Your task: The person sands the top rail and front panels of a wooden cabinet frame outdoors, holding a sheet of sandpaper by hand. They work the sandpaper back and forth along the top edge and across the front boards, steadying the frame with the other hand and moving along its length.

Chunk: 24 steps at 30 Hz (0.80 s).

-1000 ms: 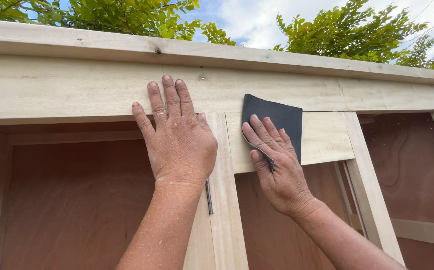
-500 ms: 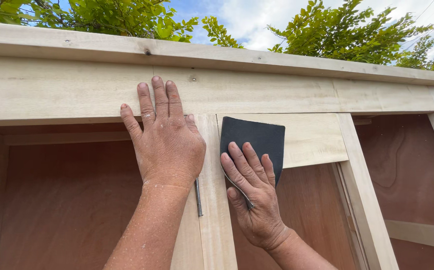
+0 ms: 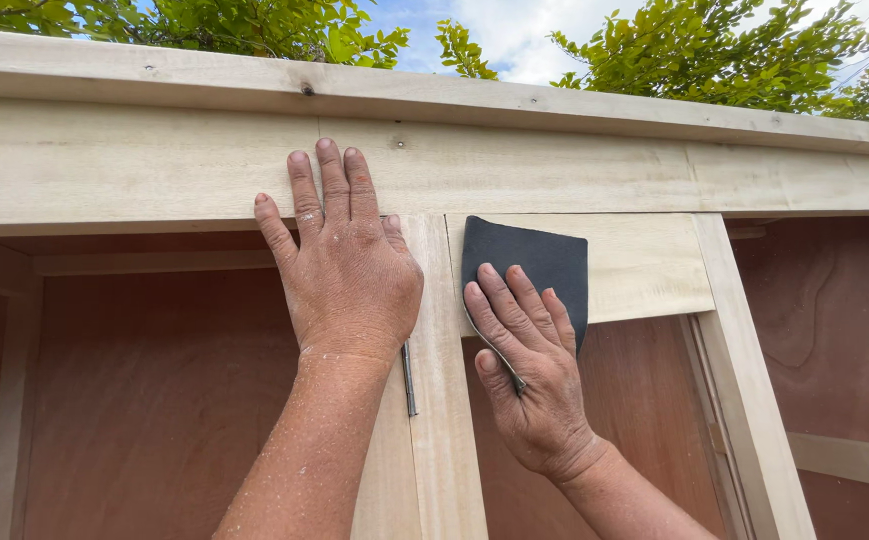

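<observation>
1. This is an outdoor spot, a garden or yard where woodwork is under way: open sky (image 3: 425, 20) with white clouds shows overhead.
2. Leafy green branches (image 3: 715, 60) rise well above the fingers (image 3: 330, 185), behind the top board (image 3: 555, 105).
3. An unpainted pale timber frame (image 3: 145, 160), shed-like, fills the view.
4. Reddish plywood panels (image 3: 155, 400) line its inside, below and to both sides of the fingers.

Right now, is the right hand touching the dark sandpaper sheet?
Touching. The head view shows the right hand with fingers lying flat on the sandpaper sheet, pressing it against the pale wooden panel.
</observation>
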Each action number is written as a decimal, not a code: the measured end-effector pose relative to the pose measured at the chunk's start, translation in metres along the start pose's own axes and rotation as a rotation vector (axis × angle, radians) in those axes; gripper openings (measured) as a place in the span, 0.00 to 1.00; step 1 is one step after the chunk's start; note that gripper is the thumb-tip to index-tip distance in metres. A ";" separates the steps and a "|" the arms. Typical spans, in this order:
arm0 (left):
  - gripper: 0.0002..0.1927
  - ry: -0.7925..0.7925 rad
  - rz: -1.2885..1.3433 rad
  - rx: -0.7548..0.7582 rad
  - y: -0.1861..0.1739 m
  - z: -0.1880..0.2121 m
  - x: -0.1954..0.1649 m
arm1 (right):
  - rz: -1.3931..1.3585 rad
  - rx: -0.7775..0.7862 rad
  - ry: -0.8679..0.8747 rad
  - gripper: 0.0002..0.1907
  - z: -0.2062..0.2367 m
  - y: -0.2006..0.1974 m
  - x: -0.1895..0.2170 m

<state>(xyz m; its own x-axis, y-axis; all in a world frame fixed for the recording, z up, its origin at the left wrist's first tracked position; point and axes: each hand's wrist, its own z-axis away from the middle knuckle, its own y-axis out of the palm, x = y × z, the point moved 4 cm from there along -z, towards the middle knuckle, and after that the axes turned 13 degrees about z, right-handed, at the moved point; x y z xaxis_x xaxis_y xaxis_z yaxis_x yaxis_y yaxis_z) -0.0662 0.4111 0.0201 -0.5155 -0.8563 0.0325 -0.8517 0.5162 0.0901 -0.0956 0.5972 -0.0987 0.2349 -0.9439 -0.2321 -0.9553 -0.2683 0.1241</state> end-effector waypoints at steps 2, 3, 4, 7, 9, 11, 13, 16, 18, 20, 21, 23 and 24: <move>0.35 0.018 0.002 -0.019 -0.001 0.000 0.000 | 0.024 0.013 0.021 0.28 -0.004 -0.014 -0.022; 0.34 0.028 0.002 -0.031 -0.001 0.000 0.000 | 0.054 -0.014 0.075 0.28 -0.009 -0.023 -0.037; 0.34 0.018 -0.008 -0.018 -0.001 0.000 0.000 | 0.065 -0.033 0.173 0.29 -0.012 -0.037 -0.054; 0.35 -0.006 -0.028 0.015 0.000 0.000 0.002 | 0.078 -0.061 0.302 0.32 -0.017 -0.054 -0.056; 0.35 -0.013 -0.012 0.032 0.000 0.001 0.002 | 0.029 -0.045 0.252 0.32 -0.017 -0.054 -0.032; 0.35 -0.005 0.001 0.021 -0.001 0.002 0.002 | -0.047 0.035 0.088 0.32 -0.004 -0.026 0.018; 0.35 0.004 0.009 0.007 -0.001 0.002 0.002 | -0.076 0.114 -0.018 0.31 0.009 -0.012 0.035; 0.35 0.022 0.003 -0.018 -0.001 0.001 0.001 | -0.044 0.097 0.005 0.30 0.016 -0.012 0.006; 0.34 0.030 -0.010 -0.024 0.000 0.001 0.002 | 0.004 -0.011 0.155 0.30 0.014 -0.030 -0.036; 0.35 0.020 -0.020 -0.025 0.001 0.000 0.002 | 0.011 -0.101 0.293 0.29 0.011 -0.041 -0.056; 0.35 0.014 -0.023 -0.021 0.002 0.001 0.002 | 0.014 -0.126 0.333 0.29 0.012 -0.041 -0.055; 0.35 0.018 -0.026 -0.009 0.002 0.001 0.002 | -0.014 -0.143 0.317 0.28 0.013 -0.039 -0.039; 0.34 0.018 -0.025 -0.005 0.002 0.002 0.002 | -0.047 -0.133 0.261 0.27 0.016 -0.028 -0.019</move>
<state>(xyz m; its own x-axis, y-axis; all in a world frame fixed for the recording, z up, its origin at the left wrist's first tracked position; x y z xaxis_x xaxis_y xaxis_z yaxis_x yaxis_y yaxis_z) -0.0692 0.4100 0.0187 -0.4919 -0.8693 0.0484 -0.8640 0.4943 0.0962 -0.0762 0.6256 -0.1135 0.3328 -0.9429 0.0135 -0.9145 -0.3192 0.2487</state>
